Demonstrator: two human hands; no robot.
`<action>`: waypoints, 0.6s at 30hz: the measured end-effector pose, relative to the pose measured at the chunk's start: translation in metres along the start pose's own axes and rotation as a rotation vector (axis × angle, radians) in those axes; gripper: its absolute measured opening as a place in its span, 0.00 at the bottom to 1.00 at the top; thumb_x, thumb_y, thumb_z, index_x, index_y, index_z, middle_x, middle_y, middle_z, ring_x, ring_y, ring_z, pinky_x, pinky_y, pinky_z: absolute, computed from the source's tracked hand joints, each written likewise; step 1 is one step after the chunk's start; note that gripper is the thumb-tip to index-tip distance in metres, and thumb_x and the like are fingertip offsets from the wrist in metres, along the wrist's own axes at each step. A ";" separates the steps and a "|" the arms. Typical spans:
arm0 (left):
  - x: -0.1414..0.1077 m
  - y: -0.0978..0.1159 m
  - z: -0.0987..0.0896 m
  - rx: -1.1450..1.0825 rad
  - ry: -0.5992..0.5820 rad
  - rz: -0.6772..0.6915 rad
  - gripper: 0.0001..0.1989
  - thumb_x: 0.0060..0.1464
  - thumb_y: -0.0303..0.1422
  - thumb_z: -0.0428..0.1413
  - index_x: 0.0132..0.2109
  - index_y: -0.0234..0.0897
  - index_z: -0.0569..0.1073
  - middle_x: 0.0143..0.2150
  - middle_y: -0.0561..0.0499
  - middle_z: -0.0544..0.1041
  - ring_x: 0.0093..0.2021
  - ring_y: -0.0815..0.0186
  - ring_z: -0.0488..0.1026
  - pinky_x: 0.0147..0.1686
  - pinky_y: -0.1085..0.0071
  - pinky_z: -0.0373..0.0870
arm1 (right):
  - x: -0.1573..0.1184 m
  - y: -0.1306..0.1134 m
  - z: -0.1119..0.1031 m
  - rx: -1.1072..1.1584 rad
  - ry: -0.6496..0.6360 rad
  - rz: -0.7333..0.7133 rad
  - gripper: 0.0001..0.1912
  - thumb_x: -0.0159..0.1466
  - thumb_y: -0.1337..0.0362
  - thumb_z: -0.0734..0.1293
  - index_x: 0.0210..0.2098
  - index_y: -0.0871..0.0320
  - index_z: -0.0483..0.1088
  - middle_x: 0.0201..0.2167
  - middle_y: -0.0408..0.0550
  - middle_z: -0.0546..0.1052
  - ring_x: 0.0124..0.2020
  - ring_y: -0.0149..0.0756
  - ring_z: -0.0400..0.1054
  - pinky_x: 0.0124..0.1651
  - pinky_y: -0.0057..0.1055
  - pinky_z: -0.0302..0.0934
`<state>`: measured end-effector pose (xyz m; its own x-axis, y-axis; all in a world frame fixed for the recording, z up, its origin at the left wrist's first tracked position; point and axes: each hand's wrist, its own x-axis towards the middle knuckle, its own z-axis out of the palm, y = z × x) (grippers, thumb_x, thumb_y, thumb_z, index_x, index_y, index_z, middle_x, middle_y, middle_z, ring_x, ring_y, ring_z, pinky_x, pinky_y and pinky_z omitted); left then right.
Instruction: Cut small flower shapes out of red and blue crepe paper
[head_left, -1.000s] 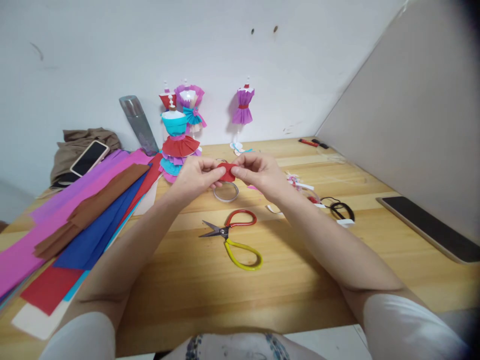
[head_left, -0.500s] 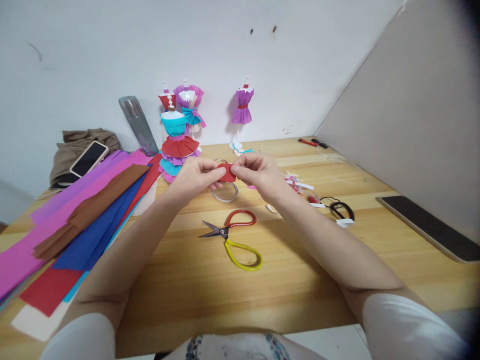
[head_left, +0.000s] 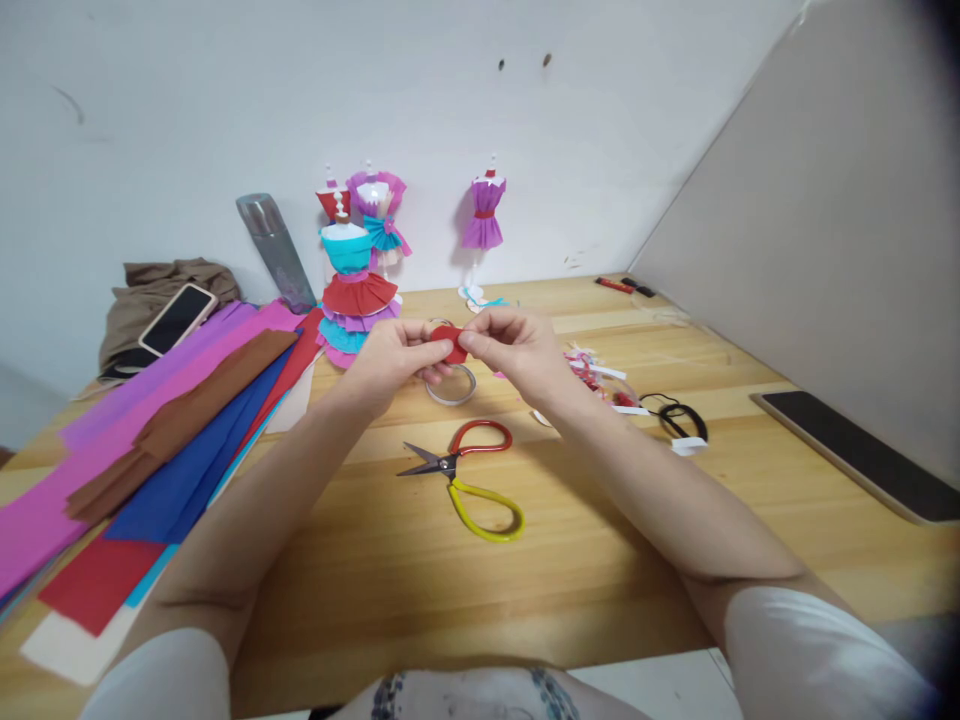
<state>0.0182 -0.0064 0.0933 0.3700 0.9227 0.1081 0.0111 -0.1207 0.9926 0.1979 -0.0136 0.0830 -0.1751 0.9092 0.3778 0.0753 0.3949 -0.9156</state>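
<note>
Between both hands is a small piece of red crepe paper (head_left: 450, 343), held above the table. My left hand (head_left: 397, 358) pinches its left side between thumb and fingers. At its right edge my right hand (head_left: 514, 345) pinches it too, thumb facing me. Below the hands lies a roll of tape (head_left: 452, 399), partly covered by my left fingertips in this view. Nearer to me, scissors (head_left: 450, 466) with one red and one yellow handle rest with their blades slightly apart, pointing left. Several dressed mini mannequins, one in a turquoise top and red skirt (head_left: 352, 292), stand behind my left hand.
Coloured crepe paper strips (head_left: 176, 490) spread over the left side. Behind them are a bottle (head_left: 277, 250) and a phone (head_left: 178, 318) on brown cloth. A purple-dressed mannequin (head_left: 484, 215) stands by the wall. Paper scraps (head_left: 592, 370), a black cord loop (head_left: 682, 422) and a dark tablet-like slab (head_left: 862, 450) lie right.
Both hands have shifted very slightly left with the red paper, and its visible shape has changed a little between the fingers. The scissors and other things lie as before.
</note>
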 end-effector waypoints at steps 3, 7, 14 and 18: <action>-0.001 0.002 0.000 -0.005 0.006 0.001 0.08 0.45 0.34 0.65 0.30 0.32 0.80 0.26 0.49 0.80 0.25 0.71 0.74 0.28 0.74 0.72 | 0.001 0.000 -0.002 0.018 -0.018 0.016 0.15 0.56 0.51 0.74 0.25 0.55 0.72 0.18 0.39 0.67 0.22 0.29 0.57 0.25 0.30 0.49; -0.002 0.005 -0.001 0.020 0.016 -0.005 0.06 0.44 0.32 0.65 0.29 0.32 0.79 0.25 0.50 0.79 0.24 0.71 0.73 0.28 0.75 0.71 | 0.004 0.001 -0.009 0.100 -0.045 0.055 0.25 0.57 0.41 0.72 0.21 0.56 0.67 0.19 0.41 0.69 0.19 0.27 0.53 0.23 0.30 0.44; 0.000 0.009 0.003 0.105 -0.003 -0.038 0.04 0.42 0.30 0.62 0.25 0.34 0.76 0.22 0.53 0.76 0.23 0.72 0.71 0.26 0.75 0.68 | 0.003 -0.004 -0.009 -0.014 -0.140 0.022 0.16 0.56 0.49 0.73 0.26 0.56 0.73 0.20 0.41 0.70 0.23 0.29 0.57 0.27 0.30 0.50; 0.000 0.007 0.005 0.176 -0.021 0.010 0.07 0.42 0.30 0.62 0.22 0.34 0.72 0.20 0.55 0.72 0.22 0.74 0.67 0.24 0.77 0.61 | 0.004 0.000 -0.007 -0.028 -0.126 0.032 0.11 0.53 0.56 0.74 0.24 0.56 0.71 0.23 0.42 0.72 0.25 0.31 0.61 0.30 0.31 0.55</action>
<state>0.0223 -0.0092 0.1000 0.3901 0.9135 0.1152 0.1686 -0.1939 0.9664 0.2043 -0.0089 0.0858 -0.2939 0.8982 0.3268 0.1099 0.3714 -0.9219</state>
